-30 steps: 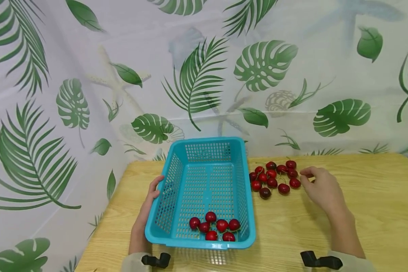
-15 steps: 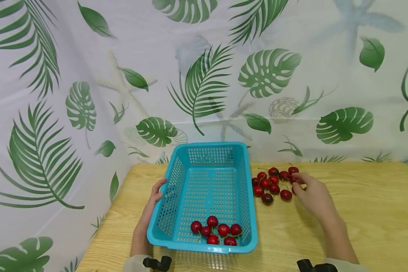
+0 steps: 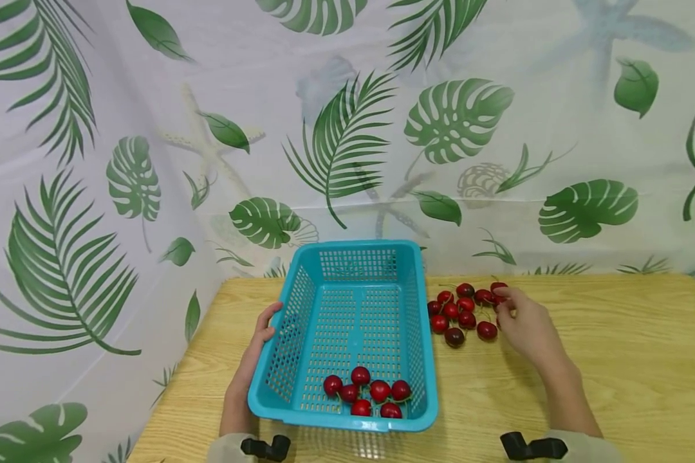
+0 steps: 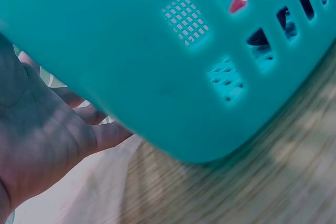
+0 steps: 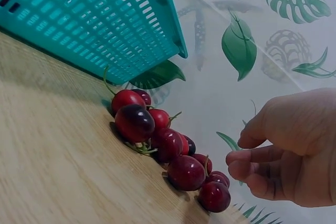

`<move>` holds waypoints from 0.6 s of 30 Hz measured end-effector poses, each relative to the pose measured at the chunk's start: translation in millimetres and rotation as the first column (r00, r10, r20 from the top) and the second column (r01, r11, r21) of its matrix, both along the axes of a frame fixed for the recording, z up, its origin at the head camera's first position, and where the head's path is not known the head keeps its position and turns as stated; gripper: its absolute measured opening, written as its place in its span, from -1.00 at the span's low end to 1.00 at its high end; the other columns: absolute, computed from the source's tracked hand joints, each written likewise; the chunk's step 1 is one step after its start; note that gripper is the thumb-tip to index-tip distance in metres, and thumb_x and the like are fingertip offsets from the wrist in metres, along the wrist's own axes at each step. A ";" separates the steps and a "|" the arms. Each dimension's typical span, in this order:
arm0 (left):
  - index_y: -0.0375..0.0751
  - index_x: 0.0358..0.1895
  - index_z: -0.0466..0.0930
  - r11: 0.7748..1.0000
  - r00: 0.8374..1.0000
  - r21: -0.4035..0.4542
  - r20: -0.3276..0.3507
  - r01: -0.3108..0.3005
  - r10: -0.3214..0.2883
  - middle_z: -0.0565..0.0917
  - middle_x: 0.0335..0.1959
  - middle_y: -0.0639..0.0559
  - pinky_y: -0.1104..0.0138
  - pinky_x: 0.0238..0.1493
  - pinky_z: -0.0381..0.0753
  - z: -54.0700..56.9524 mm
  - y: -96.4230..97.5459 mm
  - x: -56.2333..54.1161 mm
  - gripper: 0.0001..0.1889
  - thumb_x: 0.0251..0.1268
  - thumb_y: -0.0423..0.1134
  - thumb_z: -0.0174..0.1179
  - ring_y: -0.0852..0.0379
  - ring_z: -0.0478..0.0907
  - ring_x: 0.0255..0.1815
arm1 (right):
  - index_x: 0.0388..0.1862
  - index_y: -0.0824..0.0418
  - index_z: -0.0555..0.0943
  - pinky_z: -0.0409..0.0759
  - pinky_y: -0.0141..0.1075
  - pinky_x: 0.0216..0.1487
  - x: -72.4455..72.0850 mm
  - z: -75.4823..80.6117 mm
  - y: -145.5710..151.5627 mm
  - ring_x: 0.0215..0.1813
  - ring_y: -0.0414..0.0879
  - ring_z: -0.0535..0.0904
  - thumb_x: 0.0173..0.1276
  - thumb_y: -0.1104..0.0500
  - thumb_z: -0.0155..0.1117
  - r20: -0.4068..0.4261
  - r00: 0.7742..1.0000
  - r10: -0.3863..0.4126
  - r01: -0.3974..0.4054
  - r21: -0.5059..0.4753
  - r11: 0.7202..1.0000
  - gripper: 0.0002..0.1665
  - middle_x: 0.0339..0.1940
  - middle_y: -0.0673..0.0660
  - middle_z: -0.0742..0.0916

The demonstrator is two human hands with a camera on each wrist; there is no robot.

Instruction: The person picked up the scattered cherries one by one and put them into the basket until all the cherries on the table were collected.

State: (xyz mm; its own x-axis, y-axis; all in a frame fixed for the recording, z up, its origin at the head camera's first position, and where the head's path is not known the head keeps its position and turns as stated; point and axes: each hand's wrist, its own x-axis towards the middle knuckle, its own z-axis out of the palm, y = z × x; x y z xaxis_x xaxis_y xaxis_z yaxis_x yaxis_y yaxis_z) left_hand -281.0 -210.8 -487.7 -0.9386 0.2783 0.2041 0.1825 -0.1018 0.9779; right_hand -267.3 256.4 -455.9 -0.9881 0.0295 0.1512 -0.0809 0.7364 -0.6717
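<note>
I see left hand (image 3: 259,334), fingers loose against turquoise perforated plastic basket (image 3: 343,419), right hand (image 3: 529,329), fingers curled beside round dark-red cherries (image 3: 466,320) on wood-grain table (image 3: 643,360), can't tell if gripping, more cherries (image 3: 379,390) in basket's near end

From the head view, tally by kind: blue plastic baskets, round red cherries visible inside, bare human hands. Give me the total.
Blue perforated plastic basket: 1
Round, glossy red cherries inside it: 7
Bare human hands (left hand, right hand): 2
Total: 10
</note>
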 end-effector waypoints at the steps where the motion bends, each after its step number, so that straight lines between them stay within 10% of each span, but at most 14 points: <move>1: 0.36 0.37 0.26 1.000 1.000 0.005 -0.013 0.006 -0.006 0.15 0.40 0.06 0.34 0.18 0.40 -0.5 -0.9 -0.3 -0.53 0.52 -0.22 -0.26 0.23 0.35 0.24 | 0.33 0.46 0.38 0.38 -0.24 -0.54 -1.3 -0.9 -0.2 -0.37 0.06 0.53 0.47 0.29 -0.05 0.000 1.000 0.006 -0.006 -0.004 1.000 -0.51 0.01 0.56 0.61; 3: 0.32 0.39 0.26 0.998 0.997 0.043 -0.059 0.048 -0.045 0.18 0.39 0.09 0.30 0.18 0.43 -13.8 -8.6 -9.1 -0.55 0.50 -0.12 -0.15 0.16 0.37 0.24 | 0.32 0.47 0.39 0.38 -0.26 -0.56 -3.5 -3.0 -0.8 -0.44 0.03 0.50 0.44 0.31 -0.06 0.014 1.000 0.018 -0.018 -0.014 1.000 -0.50 -0.06 0.51 0.63; 8: 0.05 0.54 0.15 0.957 0.958 0.185 -0.223 0.224 -0.181 0.18 0.48 0.01 0.22 0.20 0.49 -165.8 -67.3 -111.2 -0.39 0.45 -0.12 -0.03 0.01 0.42 0.31 | 0.29 0.50 0.39 0.38 -0.24 -0.50 -6.2 -9.9 -1.1 -0.50 -0.06 0.41 0.39 0.33 -0.06 0.062 0.997 0.036 -0.035 -0.025 0.999 -0.49 -0.32 0.29 0.62; 10: 0.03 0.56 0.09 0.941 0.949 0.210 -0.227 0.267 -0.219 0.17 0.51 0.06 0.23 0.19 0.50 -218.5 -87.2 -145.4 -0.40 0.50 -0.21 -0.12 0.03 0.42 0.33 | 0.28 0.52 0.38 0.39 -0.22 -0.45 -6.5 -12.0 -0.8 -0.46 -0.05 0.42 0.39 0.33 -0.05 0.074 0.997 0.032 -0.030 -0.025 0.999 -0.50 -0.34 0.27 0.60; 11: 0.03 0.56 0.08 0.943 0.953 0.206 -0.214 0.260 -0.216 0.15 0.51 0.06 0.22 0.20 0.50 -224.7 -89.7 -149.3 -0.40 0.49 -0.22 -0.12 0.02 0.41 0.34 | 0.28 0.53 0.37 0.39 -0.22 -0.46 -6.8 -12.7 -0.3 -0.45 -0.05 0.43 0.40 0.33 -0.05 0.082 0.996 0.028 -0.026 -0.030 0.999 -0.50 -0.32 0.28 0.61; 13: 0.03 0.56 0.10 0.953 0.952 0.176 -0.230 0.245 -0.202 0.14 0.51 0.07 0.24 0.18 0.49 -211.4 -84.2 -141.8 -0.41 0.50 -0.22 -0.14 0.04 0.40 0.33 | 0.30 0.53 0.35 0.39 -0.22 -0.46 -7.0 -13.7 1.0 -0.44 -0.02 0.44 0.39 0.32 -0.06 0.095 0.995 0.014 -0.010 -0.040 0.999 -0.48 -0.27 0.33 0.62; 18: 0.23 0.46 0.24 0.991 0.982 0.072 -0.159 0.111 -0.099 0.15 0.45 -0.07 0.28 0.16 0.46 -76.0 -26.4 -51.2 -0.49 0.47 -0.06 -0.06 0.10 0.38 0.28 | 0.32 0.55 0.33 0.37 -0.23 -0.47 -8.2 -15.9 4.9 -0.40 0.00 0.44 0.40 0.30 -0.08 0.103 0.995 -0.009 0.014 -0.044 0.999 -0.45 -0.17 0.40 0.60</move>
